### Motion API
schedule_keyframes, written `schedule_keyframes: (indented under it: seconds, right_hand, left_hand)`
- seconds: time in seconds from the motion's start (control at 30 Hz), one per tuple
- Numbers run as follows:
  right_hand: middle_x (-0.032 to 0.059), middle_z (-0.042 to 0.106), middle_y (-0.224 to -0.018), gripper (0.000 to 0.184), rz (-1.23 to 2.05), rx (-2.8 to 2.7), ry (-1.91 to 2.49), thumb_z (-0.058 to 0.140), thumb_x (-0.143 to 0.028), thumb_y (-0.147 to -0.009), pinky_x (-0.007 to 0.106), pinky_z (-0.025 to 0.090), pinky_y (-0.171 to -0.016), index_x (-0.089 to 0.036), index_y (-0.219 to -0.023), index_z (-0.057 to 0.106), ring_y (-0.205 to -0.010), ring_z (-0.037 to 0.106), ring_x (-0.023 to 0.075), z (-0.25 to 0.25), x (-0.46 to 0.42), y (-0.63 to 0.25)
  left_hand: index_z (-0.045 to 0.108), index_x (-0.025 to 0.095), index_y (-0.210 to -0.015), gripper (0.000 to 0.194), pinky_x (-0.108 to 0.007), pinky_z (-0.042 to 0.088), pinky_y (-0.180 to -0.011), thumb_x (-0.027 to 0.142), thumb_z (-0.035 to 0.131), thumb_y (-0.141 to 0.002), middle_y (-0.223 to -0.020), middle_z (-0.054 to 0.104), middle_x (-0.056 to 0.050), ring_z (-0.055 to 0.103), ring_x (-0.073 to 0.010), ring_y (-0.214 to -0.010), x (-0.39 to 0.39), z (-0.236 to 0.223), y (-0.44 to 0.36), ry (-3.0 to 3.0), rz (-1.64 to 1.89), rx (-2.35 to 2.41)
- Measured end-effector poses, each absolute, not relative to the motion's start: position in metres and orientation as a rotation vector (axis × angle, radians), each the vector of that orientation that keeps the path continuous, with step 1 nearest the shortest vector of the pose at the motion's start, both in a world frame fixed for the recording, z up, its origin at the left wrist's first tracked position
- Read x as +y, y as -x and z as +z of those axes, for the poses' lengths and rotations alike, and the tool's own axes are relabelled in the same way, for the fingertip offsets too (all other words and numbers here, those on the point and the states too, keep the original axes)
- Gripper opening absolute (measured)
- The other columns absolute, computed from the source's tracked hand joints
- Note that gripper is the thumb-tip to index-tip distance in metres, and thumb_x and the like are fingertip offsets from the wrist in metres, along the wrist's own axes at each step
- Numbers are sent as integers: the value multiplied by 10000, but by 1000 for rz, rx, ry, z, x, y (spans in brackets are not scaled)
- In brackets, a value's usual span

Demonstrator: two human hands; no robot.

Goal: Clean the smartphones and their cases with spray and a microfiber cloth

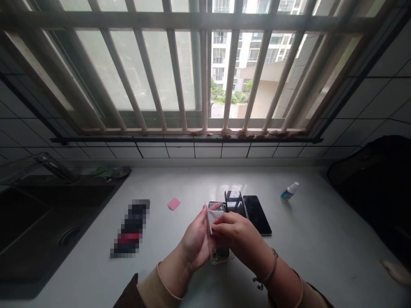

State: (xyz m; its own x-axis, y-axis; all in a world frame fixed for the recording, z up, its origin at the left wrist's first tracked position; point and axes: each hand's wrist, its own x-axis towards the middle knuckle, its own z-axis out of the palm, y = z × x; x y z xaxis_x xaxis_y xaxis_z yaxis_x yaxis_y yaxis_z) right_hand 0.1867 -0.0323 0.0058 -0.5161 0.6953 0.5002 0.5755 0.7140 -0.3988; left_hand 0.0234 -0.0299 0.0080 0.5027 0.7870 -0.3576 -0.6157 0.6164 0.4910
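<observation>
As your left hand (195, 239) cradles the phone (220, 254) in its clear case (212, 252), your right hand (237, 239) pinches a white cloth (213, 217) against it. Head view: slick, fragile, light; grip by the edges. Two more phones (257, 214) lie beyond on the counter (321, 239).
</observation>
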Motion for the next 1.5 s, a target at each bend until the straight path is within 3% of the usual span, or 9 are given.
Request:
schedule_keyframes:
  seconds: [0.2, 0.4, 0.57, 0.7, 0.87, 1.07, 1.23, 1.33, 1.5]
  right_hand:
    - [52, 713, -968, 121, 320, -2183, 1052, 605, -159, -1005, 357, 534, -813, -207, -928, 685, -883, 651, 207, 9, -32, -189]
    - [43, 723, -946, 117, 564, -1934, 1256, 532, -158, -1037, 311, 569, -733, -212, -1036, 635, -841, 697, 193, 16, -34, -190]
    - [78, 727, -1139, 283, 405, -2109, 1112, 715, -163, -937, 398, 594, -892, -225, -1205, 651, -1035, 685, 253, 12, -33, -189]
    - [87, 730, -1143, 245, 300, -2238, 1002, 629, -100, -973, 441, 584, -966, -200, -1194, 658, -1034, 679, 251, 9, -32, -187]
    - [89, 716, -1134, 382, 319, -2224, 1031, 571, -11, -926, 414, 604, -912, -205, -1248, 639, -1018, 675, 247, 7, -30, -189]
    - [65, 707, -1101, 282, 413, -2142, 1092, 684, -21, -839, 396, 599, -902, -217, -1043, 671, -1013, 669, 245, 6, -31, -187]
    - [44, 738, -933, 135, 309, -2006, 1188, 633, -93, -952, 345, 607, -756, -211, -995, 684, -853, 710, 218, 5, -33, -186]
    - [60, 764, -884, 151, 144, -1877, 1230, 561, -167, -1037, 315, 619, -684, -187, -1100, 697, -759, 736, 196, 6, -35, -188]
    - [128, 772, -1248, 370, -94, -2085, 1006, 560, -59, -1008, 409, 611, -1053, -154, -1354, 651, -1151, 748, 245, 5, -35, -182]
  left_hand:
    - [511, 241, -1508, 548, -413, 581, -802, 520, 507, -1036, -1223, 697, -134, 704, -243, -930, -30, 9, -24, -296, 873, 587]
    - [599, 187, -1412, 450, -427, 578, -836, 415, 501, -1036, -1141, 731, -153, 717, -274, -973, -31, 10, -24, -316, 880, 568]
    - [551, 197, -1467, 475, -354, 580, -732, 359, 531, -1021, -1179, 728, -152, 720, -234, -876, -28, 6, -24, -269, 908, 638]
    - [533, 196, -1458, 462, -339, 576, -707, 331, 536, -1016, -1198, 716, -141, 715, -221, -860, -26, 3, -24, -228, 927, 633]
    - [550, 195, -1419, 424, -335, 570, -677, 340, 519, -1022, -1072, 723, -107, 703, -213, -804, -27, 7, -26, -223, 917, 633]
    - [592, 175, -1379, 398, -307, 549, -639, 354, 522, -1030, -1018, 717, -97, 679, -189, -738, -26, 9, -28, -214, 919, 666]
    - [591, 216, -1382, 488, -376, 580, -769, 546, 478, -1041, -1054, 714, -114, 699, -231, -861, -30, 8, -27, -270, 876, 629]
    - [567, 227, -1439, 590, -433, 579, -864, 628, 454, -1022, -1093, 713, -148, 710, -271, -957, -33, 10, -27, -350, 828, 588]
    - [539, 253, -1503, 593, -401, 579, -877, 602, 478, -1026, -1250, 698, -149, 701, -277, -1059, -35, 12, -31, -290, 815, 513]
